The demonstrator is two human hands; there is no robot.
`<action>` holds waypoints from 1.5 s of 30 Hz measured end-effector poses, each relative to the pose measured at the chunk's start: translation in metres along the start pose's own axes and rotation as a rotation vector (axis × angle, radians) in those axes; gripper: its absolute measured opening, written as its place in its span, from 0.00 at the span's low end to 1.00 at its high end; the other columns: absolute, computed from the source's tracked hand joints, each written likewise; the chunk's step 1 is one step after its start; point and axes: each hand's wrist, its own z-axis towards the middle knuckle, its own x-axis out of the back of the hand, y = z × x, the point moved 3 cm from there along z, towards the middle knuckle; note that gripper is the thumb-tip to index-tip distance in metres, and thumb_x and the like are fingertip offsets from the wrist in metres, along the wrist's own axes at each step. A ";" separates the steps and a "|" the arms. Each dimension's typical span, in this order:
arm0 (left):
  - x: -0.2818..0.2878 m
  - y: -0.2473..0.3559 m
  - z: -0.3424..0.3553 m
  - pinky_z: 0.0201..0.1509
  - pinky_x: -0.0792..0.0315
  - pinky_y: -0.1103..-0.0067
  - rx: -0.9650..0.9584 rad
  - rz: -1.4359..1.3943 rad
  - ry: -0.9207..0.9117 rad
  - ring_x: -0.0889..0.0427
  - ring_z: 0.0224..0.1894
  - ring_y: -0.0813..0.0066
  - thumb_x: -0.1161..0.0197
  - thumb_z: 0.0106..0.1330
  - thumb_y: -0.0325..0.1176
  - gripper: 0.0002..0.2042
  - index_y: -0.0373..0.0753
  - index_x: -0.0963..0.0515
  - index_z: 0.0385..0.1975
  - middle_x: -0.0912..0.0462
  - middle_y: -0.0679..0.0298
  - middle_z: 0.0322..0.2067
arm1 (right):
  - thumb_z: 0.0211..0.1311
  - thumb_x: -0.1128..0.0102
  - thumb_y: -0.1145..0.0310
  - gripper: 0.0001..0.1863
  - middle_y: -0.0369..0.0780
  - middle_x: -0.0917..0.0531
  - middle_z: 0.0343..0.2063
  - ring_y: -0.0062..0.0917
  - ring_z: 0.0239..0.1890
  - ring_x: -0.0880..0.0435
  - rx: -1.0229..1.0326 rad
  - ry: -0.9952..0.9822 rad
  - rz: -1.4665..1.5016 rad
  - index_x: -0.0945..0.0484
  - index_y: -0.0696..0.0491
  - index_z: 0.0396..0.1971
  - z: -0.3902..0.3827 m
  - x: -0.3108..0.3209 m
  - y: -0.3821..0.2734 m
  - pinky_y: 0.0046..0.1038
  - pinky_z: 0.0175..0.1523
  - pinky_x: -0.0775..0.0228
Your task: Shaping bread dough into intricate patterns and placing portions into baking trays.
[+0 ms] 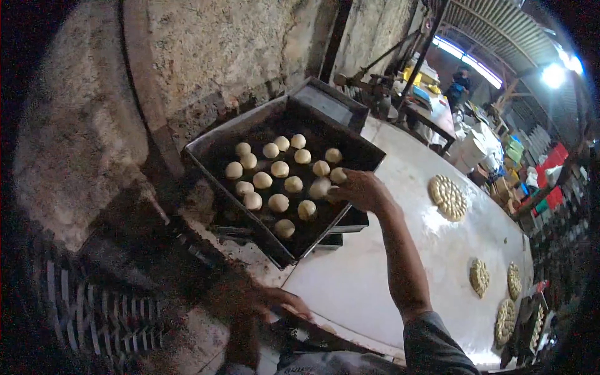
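A deep dark metal tray (240,209) holds several round, pale dough balls (279,169), spaced apart on its bottom. My right hand (365,190) reaches over the tray's right side, fingers curled down at a blurred dough ball (320,188). Another dough ball (338,175) lies right beside those fingers, partly covered by them. Low in the picture, my left hand (281,301) hovers by the table's near edge, its fingers stretched out and nothing seen in them. It is dim and smeared by motion.
The tray rests on more dark trays (331,103) against a rough wall (231,44). On the pale, shiny table (356,269) lie a large round cluster of dough pieces (447,197) and several smaller ones (479,278). Far back, a person (460,84) is near cluttered goods.
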 end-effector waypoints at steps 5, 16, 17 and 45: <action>-0.044 -0.203 0.012 0.66 0.52 0.65 0.486 0.520 0.278 0.44 0.63 0.58 0.45 0.62 0.44 0.21 0.42 0.31 0.53 0.39 0.56 0.59 | 0.58 0.48 0.75 0.07 0.39 0.24 0.25 0.23 0.29 0.27 -0.538 1.124 0.198 0.25 0.60 0.34 -0.203 -0.025 0.135 0.24 0.34 0.33; -0.018 -0.329 0.146 0.55 0.80 0.38 0.796 1.144 -0.465 0.74 0.66 0.43 0.53 0.53 0.67 0.39 0.48 0.43 0.62 0.59 0.60 0.66 | 0.45 0.49 0.74 0.06 0.49 0.26 0.29 0.43 0.36 0.28 -1.287 0.563 -0.269 0.27 0.58 0.26 -0.636 -0.093 0.271 0.35 0.42 0.35; -0.017 -0.339 0.169 0.54 0.82 0.37 0.801 1.197 -0.425 0.76 0.66 0.43 0.53 0.53 0.67 0.39 0.49 0.43 0.62 0.60 0.60 0.67 | 0.46 0.51 0.75 0.06 0.49 0.26 0.30 0.44 0.36 0.28 -1.313 0.589 -0.281 0.27 0.58 0.26 -0.653 -0.083 0.286 0.35 0.42 0.34; -0.089 -0.692 0.601 0.49 0.30 0.68 0.736 0.166 1.049 0.28 0.50 0.60 0.39 0.57 0.43 0.34 0.30 0.44 0.57 0.33 0.53 0.53 | 0.58 0.53 0.66 0.14 0.46 0.24 0.20 0.40 0.27 0.26 -1.166 1.105 0.089 0.26 0.56 0.18 -0.764 -0.007 0.462 0.36 0.36 0.34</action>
